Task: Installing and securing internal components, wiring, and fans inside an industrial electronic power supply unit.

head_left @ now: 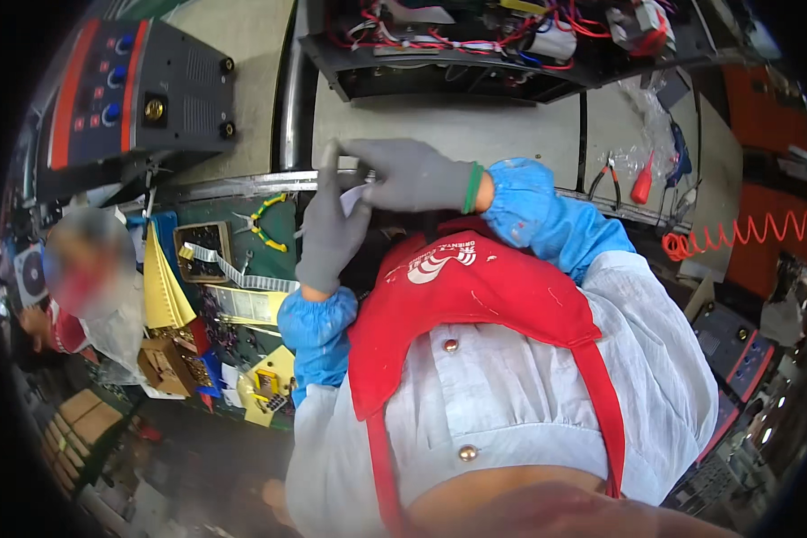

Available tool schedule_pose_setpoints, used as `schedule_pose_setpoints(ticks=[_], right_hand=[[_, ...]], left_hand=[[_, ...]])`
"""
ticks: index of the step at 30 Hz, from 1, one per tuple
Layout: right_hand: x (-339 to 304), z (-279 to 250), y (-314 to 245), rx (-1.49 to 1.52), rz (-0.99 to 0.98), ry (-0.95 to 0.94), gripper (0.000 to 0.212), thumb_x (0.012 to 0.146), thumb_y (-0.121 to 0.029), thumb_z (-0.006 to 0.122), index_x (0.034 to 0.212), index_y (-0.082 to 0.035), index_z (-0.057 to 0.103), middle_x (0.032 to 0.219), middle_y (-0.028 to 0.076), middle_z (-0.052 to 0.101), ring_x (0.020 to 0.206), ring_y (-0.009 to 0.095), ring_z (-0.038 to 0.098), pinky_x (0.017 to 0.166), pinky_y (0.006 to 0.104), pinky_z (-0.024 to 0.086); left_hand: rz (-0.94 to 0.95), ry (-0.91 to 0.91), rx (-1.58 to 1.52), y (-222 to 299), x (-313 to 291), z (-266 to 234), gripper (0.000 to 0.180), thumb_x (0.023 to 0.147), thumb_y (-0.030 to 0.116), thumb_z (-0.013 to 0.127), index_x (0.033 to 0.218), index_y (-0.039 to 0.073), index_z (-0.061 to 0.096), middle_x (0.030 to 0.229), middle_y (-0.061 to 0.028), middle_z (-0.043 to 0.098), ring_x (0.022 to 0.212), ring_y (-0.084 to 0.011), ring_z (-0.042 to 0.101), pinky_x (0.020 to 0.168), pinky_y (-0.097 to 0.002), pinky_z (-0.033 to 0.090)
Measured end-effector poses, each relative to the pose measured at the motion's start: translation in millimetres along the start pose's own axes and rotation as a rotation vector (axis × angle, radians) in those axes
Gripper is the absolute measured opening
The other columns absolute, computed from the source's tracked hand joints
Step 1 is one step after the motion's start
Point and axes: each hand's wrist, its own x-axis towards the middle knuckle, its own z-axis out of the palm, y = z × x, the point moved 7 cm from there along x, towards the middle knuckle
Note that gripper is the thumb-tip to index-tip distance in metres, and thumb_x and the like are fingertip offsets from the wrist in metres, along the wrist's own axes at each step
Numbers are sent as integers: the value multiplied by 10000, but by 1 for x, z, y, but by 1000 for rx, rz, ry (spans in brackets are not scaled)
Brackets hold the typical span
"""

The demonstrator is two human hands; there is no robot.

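Small pale piece [353, 198] between gloved left hand [330, 235] and right hand [414, 176]

The small pale piece sits between the two sets of fingers, just before the wearer's red apron [475, 291]. The left fingers point away from the body, thumb spread to the side; the right ones come in across them from the right. Grey gloves and overlap hide the contact, so I cannot tell whether either set is clamped on the piece or merely beside it. Holding it so near the chest probably suits close two-handed handling.

Beyond the fingers, on the pale tabletop [448, 134], an open machine [457, 67] shows its wiring, its exposed inside perhaps left accessible on purpose. To their far left stands a closed machine [143, 94] with blue knobs, apparently set aside to leave working room.

Left of the left fingers lie yellow-handled pliers [267, 224] and, farther off, a tray of small parts [204, 251], likely grouped there for easy picking. Well right of the right fingers rest red-and-black pliers [607, 183]; past those, a red coiled hose [735, 235] stretches sideways, its coils presumably taking up slack.
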Motion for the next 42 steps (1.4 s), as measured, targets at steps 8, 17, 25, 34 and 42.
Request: schedule_pose_setpoints(ticks=[8, 17, 25, 34, 42], right_hand=[[-90, -83, 84, 689, 281, 580, 452, 838, -152, 655, 1261, -7, 586, 1041, 98, 684, 808, 124, 639, 666, 254, 514], [-133, -95, 95, 808, 254, 751, 421, 869, -110, 621, 1271, 11, 581, 1069, 93, 664, 797, 63, 587, 639, 210, 481], [-136, -76, 127, 449, 351, 564, 414, 887, -214, 657, 1250, -22, 604, 906, 49, 645, 763, 93, 584, 691, 268, 499], [-215, -178, 212, 571, 427, 1036, 356, 911, -229, 625, 1196, -16, 627, 890, 64, 670, 781, 134, 643, 710, 280, 533], [-211, -349, 138, 424, -334, 1279, 588, 1006, -470, 473, 1357, 0, 510, 1226, 112, 607, 1090, 182, 598, 968, 326, 467]], left_hand=[[-123, 7, -645, 64, 54, 38, 717, 866, 148, 667, 1493, 50, 334, 1233, -172, 555, 1041, -202, 593, 887, -305, 498], [-176, -201, -686, 86, 72, 91, 361, 869, 78, 654, 1212, -34, 633, 1054, -105, 671, 916, -146, 636, 803, -266, 517], [-230, 19, -418, 33, 62, 60, 298, 852, 107, 643, 1109, -40, 676, 969, -80, 686, 863, -133, 624, 745, -257, 499], [-1297, 323, 982, -217, -193, -150, 284, 830, 122, 642, 1082, -7, 671, 1048, -156, 707, 899, -260, 680, 747, -393, 543], [-748, 983, -406, -141, -122, -121, 486, 930, 322, 604, 1294, 16, 505, 1115, -125, 572, 898, -259, 594, 786, -348, 507]])
